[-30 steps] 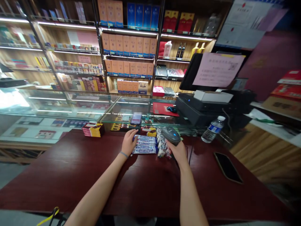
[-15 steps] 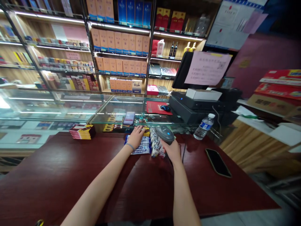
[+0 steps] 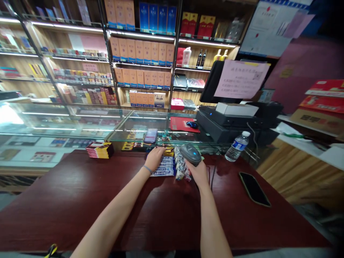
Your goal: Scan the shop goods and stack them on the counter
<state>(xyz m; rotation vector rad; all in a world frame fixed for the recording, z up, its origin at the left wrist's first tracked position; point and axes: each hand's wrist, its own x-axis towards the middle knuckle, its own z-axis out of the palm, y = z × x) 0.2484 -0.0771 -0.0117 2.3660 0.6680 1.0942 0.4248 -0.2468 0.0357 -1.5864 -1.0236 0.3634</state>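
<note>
My right hand [image 3: 198, 171] grips a grey barcode scanner [image 3: 190, 153] with a blue light, held over a row of small silver-wrapped sweets [image 3: 180, 165]. My left hand [image 3: 155, 158] reaches past a stack of blue-and-white wrapped bars [image 3: 166, 168]. Its fingers rest on a yellow-and-dark packet [image 3: 168, 152] at the back edge of the dark red table [image 3: 80, 200]; whether they grip it I cannot make out. A thin band circles the left wrist.
A stack of red-and-yellow flat packs [image 3: 100, 149] lies at the table's back left. A water bottle [image 3: 236, 146] and a black phone [image 3: 254, 189] are on the right. A glass counter [image 3: 150, 129], a register with screen [image 3: 231, 118] and stocked shelves stand behind.
My left hand has moved from the blue bars forward to the packet behind them. The scanner hand has stayed over the sweets. The view shifted a little.
</note>
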